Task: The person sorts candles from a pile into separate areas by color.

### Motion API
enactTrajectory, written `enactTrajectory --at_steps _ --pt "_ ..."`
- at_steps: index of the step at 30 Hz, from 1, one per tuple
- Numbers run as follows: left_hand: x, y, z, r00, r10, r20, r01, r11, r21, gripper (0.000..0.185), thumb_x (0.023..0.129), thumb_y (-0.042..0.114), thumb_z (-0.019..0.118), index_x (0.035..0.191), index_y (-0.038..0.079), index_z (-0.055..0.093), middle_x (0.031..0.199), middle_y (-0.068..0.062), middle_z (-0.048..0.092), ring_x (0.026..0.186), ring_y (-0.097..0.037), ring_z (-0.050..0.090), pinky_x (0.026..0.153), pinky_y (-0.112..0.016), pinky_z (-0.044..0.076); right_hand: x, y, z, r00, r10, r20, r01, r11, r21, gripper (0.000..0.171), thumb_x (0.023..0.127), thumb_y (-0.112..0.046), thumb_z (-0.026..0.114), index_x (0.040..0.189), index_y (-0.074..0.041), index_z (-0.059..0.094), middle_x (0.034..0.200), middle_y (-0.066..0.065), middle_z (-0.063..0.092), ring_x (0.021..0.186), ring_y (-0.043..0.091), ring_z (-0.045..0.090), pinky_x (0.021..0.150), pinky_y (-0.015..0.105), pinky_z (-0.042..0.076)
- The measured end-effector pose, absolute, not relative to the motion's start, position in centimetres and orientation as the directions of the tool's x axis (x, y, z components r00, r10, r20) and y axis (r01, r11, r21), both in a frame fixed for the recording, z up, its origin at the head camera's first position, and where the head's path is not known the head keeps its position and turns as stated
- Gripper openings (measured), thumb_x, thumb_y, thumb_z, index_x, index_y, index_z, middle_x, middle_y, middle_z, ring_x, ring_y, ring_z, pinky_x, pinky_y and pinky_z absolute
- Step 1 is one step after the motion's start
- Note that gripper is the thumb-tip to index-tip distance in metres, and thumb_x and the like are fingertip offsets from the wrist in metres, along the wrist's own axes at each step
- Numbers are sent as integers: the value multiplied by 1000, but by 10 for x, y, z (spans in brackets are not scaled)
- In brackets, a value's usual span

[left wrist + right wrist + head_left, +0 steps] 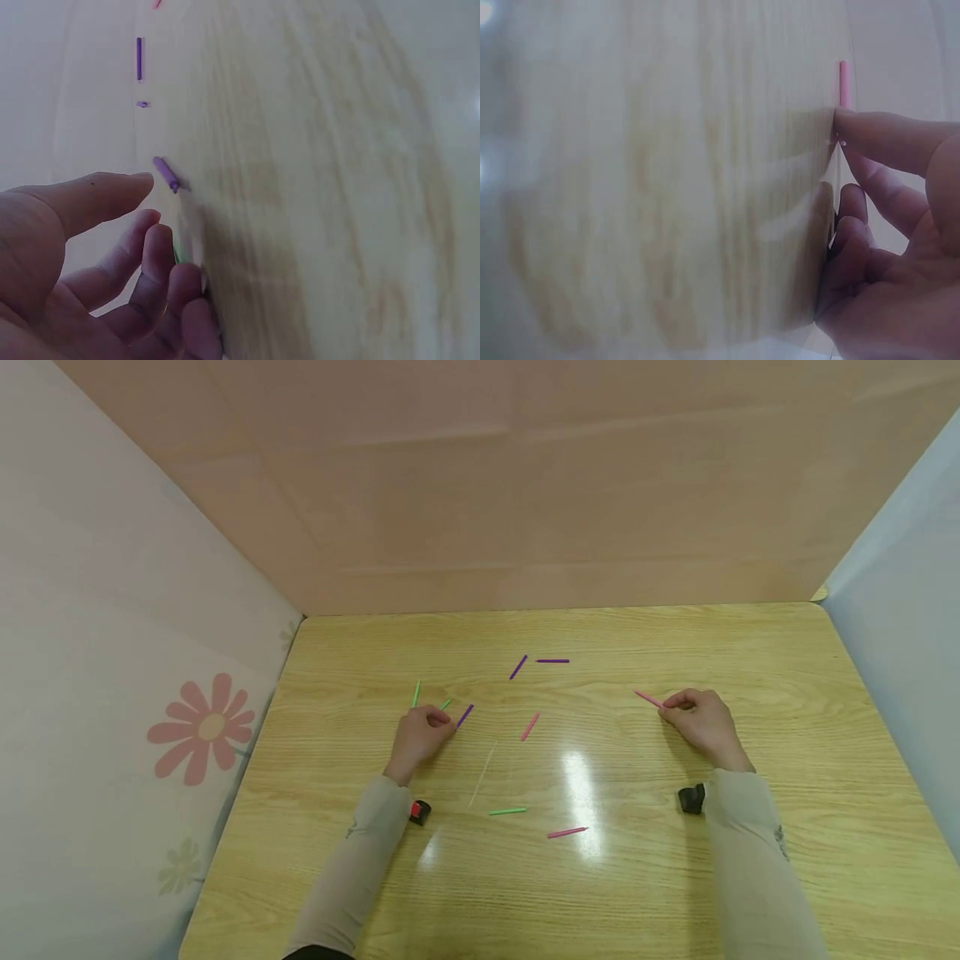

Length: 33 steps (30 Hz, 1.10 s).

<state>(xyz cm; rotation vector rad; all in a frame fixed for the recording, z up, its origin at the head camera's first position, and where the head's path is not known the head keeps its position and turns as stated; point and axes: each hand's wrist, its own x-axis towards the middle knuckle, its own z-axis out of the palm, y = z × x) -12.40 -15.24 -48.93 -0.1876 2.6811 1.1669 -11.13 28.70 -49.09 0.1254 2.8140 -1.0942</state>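
Note:
Between thumb and index finger, my right hand pinches one end of a thin pink stick over the right part of the table. In the right wrist view this pink stick points away past the thumb tip. On the left, my left hand hovers low beside a purple stick, thumb and fingers parted. The left wrist view has this purple stick just beyond the thumb tip, with the other fingers bent at the tabletop. Two green sticks lie behind that hand, one partly hidden.
Farther back lie two purple sticks. A pink stick is mid-table; nearer are a green stick and another pink stick. The wooden table is bounded by a tan back panel and pale side walls.

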Motion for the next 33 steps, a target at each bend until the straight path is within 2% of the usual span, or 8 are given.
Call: enactTrajectory --at_steps 6,15,33 --pt "-123 -150 -491 -961 -11 -275 -197 724 661 20 84 22 73 94 6 70 91 -9 70 81 -20 63 72 -32 50 -111 287 -491 -993 30 -117 101 734 -672 28 93 -20 61 102 6 67 95 24 64 86 31 54 67 32 38" --pt "-125 -147 -491 -954 -2 -298 -191 770 608 19 83 23 74 93 7 70 88 -6 70 76 -18 62 68 -30 48 -111 288 -492 -995 24 -102 87 738 -670 28 93 -19 61 101 6 67 94 24 66 84 30 55 66 32 38" --pt "-130 -145 -486 -929 -35 -368 -238 818 524 20 83 29 74 89 9 76 96 -6 73 88 -23 65 78 -38 52 -110 286 -491 -993 31 -116 101 737 -668 29 93 -20 61 103 6 67 97 25 64 86 33 55 67 33 38"
